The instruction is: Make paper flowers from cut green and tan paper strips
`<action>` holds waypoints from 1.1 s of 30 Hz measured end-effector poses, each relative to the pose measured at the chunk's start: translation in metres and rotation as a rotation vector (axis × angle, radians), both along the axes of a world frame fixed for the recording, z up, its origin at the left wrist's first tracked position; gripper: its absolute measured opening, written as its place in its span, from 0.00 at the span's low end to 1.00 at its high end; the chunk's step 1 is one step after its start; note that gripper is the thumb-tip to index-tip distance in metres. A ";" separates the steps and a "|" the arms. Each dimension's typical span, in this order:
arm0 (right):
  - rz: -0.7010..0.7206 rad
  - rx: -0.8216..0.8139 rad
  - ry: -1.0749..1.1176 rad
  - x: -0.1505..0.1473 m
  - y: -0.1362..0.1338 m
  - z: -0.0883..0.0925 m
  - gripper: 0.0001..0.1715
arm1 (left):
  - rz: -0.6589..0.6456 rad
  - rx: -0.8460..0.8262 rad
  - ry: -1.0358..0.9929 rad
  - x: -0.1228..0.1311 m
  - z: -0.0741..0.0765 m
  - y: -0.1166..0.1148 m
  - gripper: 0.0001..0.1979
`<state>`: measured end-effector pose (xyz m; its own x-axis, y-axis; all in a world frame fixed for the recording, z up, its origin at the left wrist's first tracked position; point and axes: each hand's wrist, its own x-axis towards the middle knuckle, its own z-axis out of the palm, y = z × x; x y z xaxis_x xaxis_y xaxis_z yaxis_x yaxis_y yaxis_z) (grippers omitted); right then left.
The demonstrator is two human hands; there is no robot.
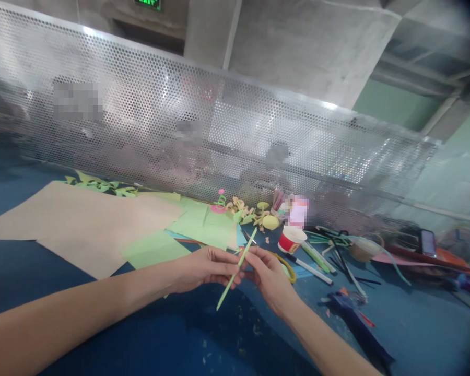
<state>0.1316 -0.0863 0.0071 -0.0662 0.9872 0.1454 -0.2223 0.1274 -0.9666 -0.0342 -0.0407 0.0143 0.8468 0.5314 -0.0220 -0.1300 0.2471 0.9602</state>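
Observation:
A narrow light-green paper strip (226, 295) runs at a slant between my two hands over the table. My left hand (209, 269) pinches it near the middle from the left. My right hand (269, 274) meets the left fingertips there, its thumb and fingers closed on the same strip. Both ends of the strip stick out free, one up and away, one down toward me. Beyond the hands lie green paper sheets (207, 224) and large beige sheets (90, 230). Part of a yellow ring (289, 267) shows just behind my right hand.
A red and white paper cup (292, 239) stands behind my right hand, near a white pen (311, 269). A dark blue glue gun (356, 326) lies at the right. Paper leaves and flowers (245, 211) line the foot of a perforated metal screen (141, 104). A phone (428, 243) sits farther right.

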 end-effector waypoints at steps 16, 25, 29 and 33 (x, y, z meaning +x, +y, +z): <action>-0.070 -0.019 -0.123 0.003 0.002 -0.001 0.12 | 0.100 0.141 0.055 0.004 -0.010 0.001 0.15; -0.202 -0.010 -0.164 0.002 0.005 -0.002 0.10 | 0.112 0.169 0.058 0.009 -0.013 -0.005 0.17; -0.258 -0.027 -0.108 0.004 0.007 -0.008 0.10 | 0.077 0.140 0.078 0.008 -0.017 -0.002 0.16; -0.214 -0.033 -0.072 0.006 0.008 -0.010 0.12 | 0.071 0.098 0.105 0.007 -0.024 0.002 0.14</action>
<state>0.1380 -0.0784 -0.0028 0.1360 0.9840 0.1153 -0.1241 0.1324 -0.9834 -0.0269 -0.0383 -0.0093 0.8028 0.5938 -0.0538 -0.0413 0.1453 0.9885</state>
